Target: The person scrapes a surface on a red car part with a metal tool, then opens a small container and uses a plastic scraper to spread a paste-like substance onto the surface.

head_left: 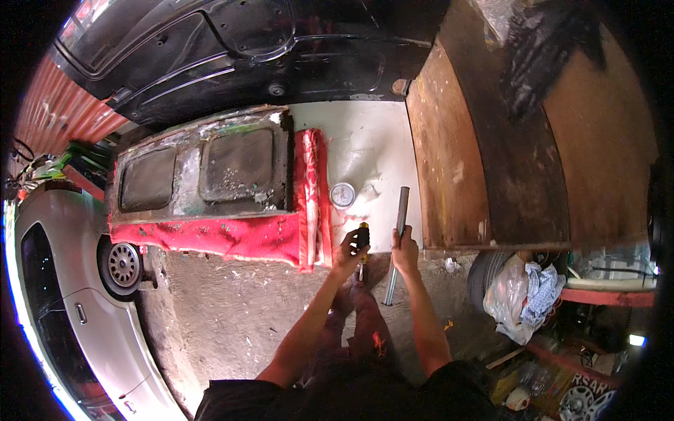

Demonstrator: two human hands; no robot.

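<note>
Grips, with hands apart, a screwdriver [363,237] in the left hand [347,255] and a metal bar [402,208] in the right hand [405,254], by the white table [394,144]. Could tip the can [342,196] by swinging the bar left.

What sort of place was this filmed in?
Probably a vehicle repair garage or makeshift workshop: a pale car stands at left, a tyre shows beside clutter at right, and the left hand holds a black-and-yellow-handled tool.
</note>
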